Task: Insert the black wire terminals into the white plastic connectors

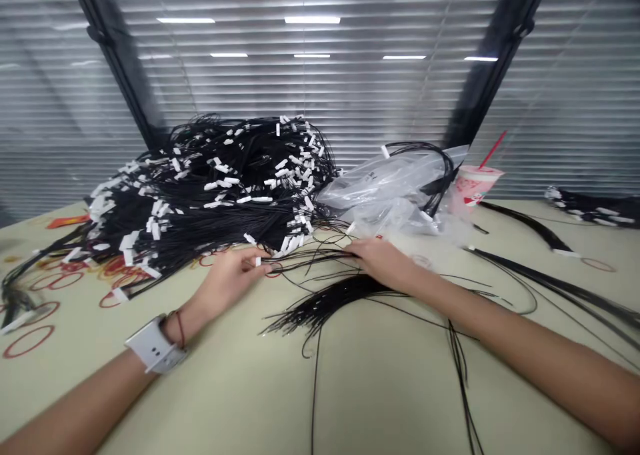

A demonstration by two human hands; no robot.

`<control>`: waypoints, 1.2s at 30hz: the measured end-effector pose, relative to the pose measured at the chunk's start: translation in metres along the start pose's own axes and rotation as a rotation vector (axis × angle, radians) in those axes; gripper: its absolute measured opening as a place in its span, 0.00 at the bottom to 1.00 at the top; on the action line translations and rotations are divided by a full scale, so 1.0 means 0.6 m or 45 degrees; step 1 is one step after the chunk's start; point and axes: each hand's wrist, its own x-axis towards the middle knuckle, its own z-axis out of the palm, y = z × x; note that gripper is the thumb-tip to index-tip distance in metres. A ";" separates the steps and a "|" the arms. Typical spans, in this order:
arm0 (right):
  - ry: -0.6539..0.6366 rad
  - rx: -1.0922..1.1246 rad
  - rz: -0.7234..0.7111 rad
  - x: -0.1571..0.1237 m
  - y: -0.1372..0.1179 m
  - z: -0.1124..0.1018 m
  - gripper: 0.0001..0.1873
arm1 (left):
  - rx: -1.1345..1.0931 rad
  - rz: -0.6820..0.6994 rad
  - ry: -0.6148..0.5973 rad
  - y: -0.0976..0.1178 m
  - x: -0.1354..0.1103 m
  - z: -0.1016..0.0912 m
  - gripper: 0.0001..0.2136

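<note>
Black tagged wires (225,175) lie heaped on the pale laminate desk (380,388). In front of the heap, my left hand (233,278) pinches a white wire tag (258,261), and my open right hand (383,263) rests on loose strands (330,296). Slatted blinds (300,95) stand behind the heap.

The left hand (233,280) pinches its fingertips together; the right hand (383,263) lies palm-down, angled inward.

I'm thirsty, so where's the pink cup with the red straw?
In the head view, the pink cup stands on the far side of the table, just right of the clear plastic bag, beyond the person's right hand.
</note>
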 end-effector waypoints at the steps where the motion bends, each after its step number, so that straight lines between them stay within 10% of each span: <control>1: 0.000 -0.011 0.010 0.001 0.014 -0.001 0.17 | 0.013 -0.002 -0.019 0.003 -0.002 0.005 0.18; 15: -0.156 0.194 -0.053 -0.006 0.055 -0.054 0.16 | 0.376 0.015 -0.022 0.003 0.004 -0.029 0.15; 22: 0.070 0.095 0.026 -0.038 0.049 -0.143 0.16 | -0.142 -0.142 0.173 0.023 -0.001 -0.050 0.20; 28: 0.011 -0.070 0.126 -0.094 0.107 -0.101 0.29 | -0.480 -0.102 -0.116 0.090 0.015 -0.006 0.17; 31: 0.261 -0.159 0.094 -0.124 0.093 -0.091 0.35 | -0.708 -0.181 -0.082 0.142 0.049 -0.009 0.15; 34: 0.860 -0.118 -0.159 -0.144 0.033 -0.085 0.19 | -1.071 -0.187 0.057 0.195 0.085 -0.025 0.12; 36: 0.823 -0.069 -0.495 -0.148 -0.015 -0.070 0.13 | -1.263 -0.166 0.062 0.226 0.102 -0.028 0.10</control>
